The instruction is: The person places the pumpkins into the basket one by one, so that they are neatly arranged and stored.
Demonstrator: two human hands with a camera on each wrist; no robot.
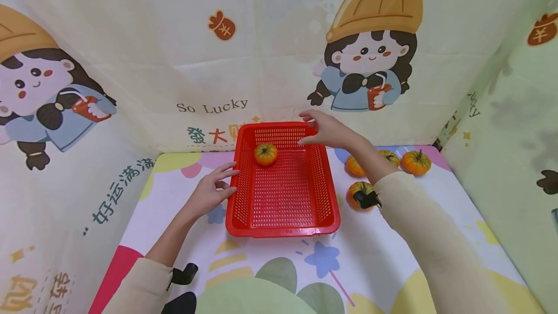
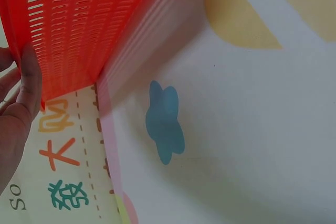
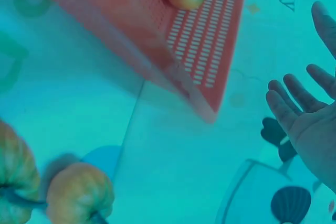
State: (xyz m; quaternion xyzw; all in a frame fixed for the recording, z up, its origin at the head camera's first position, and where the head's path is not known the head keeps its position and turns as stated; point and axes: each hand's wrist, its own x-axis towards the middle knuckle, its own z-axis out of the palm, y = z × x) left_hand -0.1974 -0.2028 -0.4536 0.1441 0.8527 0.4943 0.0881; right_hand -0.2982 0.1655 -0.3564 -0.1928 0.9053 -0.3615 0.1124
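Red rectangular perforated plastic basket (image 1: 283, 232): on counter (image 1: 449, 202), by far edge | round orange-green pumpkin (image 1: 266, 154): inside, far left corner | left hand (image 1: 206, 195): fingers loosely bent, touching basket's left rim | right hand (image 1: 332, 130): fingers spread, holding nothing, near basket's far right corner | four more pumpkins (image 1: 416, 164): toward counter's far right corner

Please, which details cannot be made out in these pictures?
Head view: one pumpkin, partly hidden by the right forearm.
Left wrist view: inside of the red basket, behind its wall; part of the left hand, beyond the left edge.
Right wrist view: part of the right hand, beyond the right edge.
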